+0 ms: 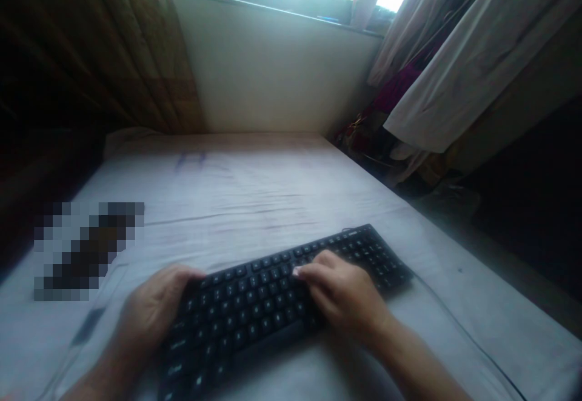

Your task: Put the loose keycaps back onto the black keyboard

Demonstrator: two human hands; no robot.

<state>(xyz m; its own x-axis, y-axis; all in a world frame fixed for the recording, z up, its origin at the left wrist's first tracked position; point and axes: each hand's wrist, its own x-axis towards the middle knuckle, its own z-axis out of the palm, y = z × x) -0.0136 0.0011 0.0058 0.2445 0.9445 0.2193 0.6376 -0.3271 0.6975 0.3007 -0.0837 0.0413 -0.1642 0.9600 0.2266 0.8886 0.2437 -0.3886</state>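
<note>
A black keyboard (pixel 245 310) lies slanted across the white sheet, its near left corner toward me. My left hand (pixel 152 307) is closed on the keyboard's left end, the thumb along the top edge and the other fingers hidden. Over the keys right of the middle, my right hand (pixel 341 289) is closed in a pinch. A small whitish bit (pixel 297 271) shows at its fingertips, too small and blurred to name. The fingertips are at the upper rows of keys; whether they press on them I cannot tell.
A bed-like surface with a white sheet (pixel 254 189) spreads under everything. On the left lies a pixelated dark object (pixel 97 246), near a cable with a dark block (pixel 88 326). Another cable (pixel 468 331) runs along the right. Curtains (pixel 150 43) and hanging cloth (pixel 464 68) flank the window wall.
</note>
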